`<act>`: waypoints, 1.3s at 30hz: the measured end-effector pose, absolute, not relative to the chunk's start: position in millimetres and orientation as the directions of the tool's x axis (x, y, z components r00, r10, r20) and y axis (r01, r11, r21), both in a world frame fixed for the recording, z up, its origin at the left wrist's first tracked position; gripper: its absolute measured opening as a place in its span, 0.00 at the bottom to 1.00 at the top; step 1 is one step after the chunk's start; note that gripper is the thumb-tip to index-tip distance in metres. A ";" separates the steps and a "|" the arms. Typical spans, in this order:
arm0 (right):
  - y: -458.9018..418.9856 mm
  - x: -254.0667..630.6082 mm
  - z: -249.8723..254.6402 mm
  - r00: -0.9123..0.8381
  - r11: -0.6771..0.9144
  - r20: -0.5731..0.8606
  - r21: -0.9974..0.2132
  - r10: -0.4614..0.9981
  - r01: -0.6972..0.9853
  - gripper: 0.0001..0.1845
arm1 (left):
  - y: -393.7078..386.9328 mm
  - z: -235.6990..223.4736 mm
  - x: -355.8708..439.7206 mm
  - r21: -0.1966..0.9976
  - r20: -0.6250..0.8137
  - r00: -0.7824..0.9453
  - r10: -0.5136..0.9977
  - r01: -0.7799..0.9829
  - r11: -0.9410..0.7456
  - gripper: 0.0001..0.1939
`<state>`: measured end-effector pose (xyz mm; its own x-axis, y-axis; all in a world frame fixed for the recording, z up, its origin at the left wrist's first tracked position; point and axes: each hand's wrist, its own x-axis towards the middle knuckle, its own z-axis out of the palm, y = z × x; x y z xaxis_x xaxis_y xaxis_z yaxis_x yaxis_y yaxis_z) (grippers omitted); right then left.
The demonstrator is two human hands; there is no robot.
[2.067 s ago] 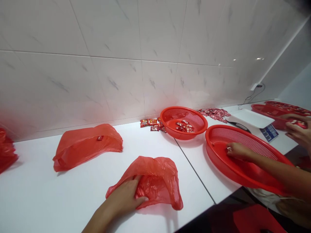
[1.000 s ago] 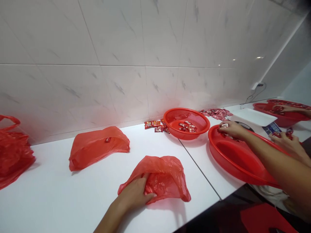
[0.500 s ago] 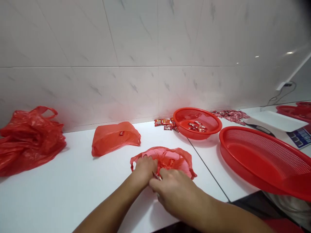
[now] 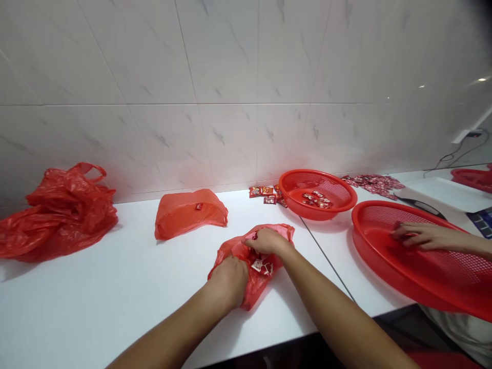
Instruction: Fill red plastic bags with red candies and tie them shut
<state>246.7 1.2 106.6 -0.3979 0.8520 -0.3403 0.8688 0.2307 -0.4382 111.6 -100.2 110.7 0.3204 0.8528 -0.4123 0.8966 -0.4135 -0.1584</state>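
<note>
A red plastic bag [image 4: 253, 296] lies in front of me with its mouth spread, and several small red-and-white packets [image 4: 263, 266] show inside. At the bag's near left edge my left hand [image 4: 230, 279] is closed in a fist on the plastic. My right hand [image 4: 269, 241] reaches into the mouth from the far right side, with its fingers bent and pressed together near the far rim. Its fingertips are partly hidden among plastic and packets, so what they pinch does not show.
Behind lies a flat red bag [image 4: 188, 220]; a crumpled one [image 4: 69, 215] sits left. A red basket [image 4: 319, 210] holds packets, with loose packets [image 4: 265, 191] and a packet pile [image 4: 374, 183] nearby. Another person's hand [image 4: 426, 237] is in the larger basket [image 4: 369, 256]. A scale [image 4: 434, 192] stands right.
My right hand has moved up to the bag's far side, and my left hand has come down to its near left edge. Packets now show inside the bag. Another person's hand has entered the larger basket.
</note>
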 end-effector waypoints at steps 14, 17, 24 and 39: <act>-46.2 331.2 172.4 -0.237 0.477 0.482 -0.470 0.844 0.742 0.19 | -110.9 203.5 69.6 0.330 0.155 0.525 0.837 0.771 -0.545 0.11; -40.0 336.7 155.0 -0.132 0.279 0.364 -0.389 0.922 0.878 0.40 | -108.2 192.3 56.3 0.222 0.395 0.298 0.869 0.887 -0.405 0.19; 1.0 350.8 160.4 -0.290 0.264 0.026 -0.500 0.957 0.825 0.14 | -66.9 172.5 1.0 0.475 -0.004 -0.131 0.991 0.872 0.117 0.10; -1.2 295.5 215.1 -0.410 0.194 0.408 -0.861 0.816 -0.470 0.24 | -68.2 236.5 28.5 0.945 0.319 -0.206 0.925 0.149 -0.292 0.13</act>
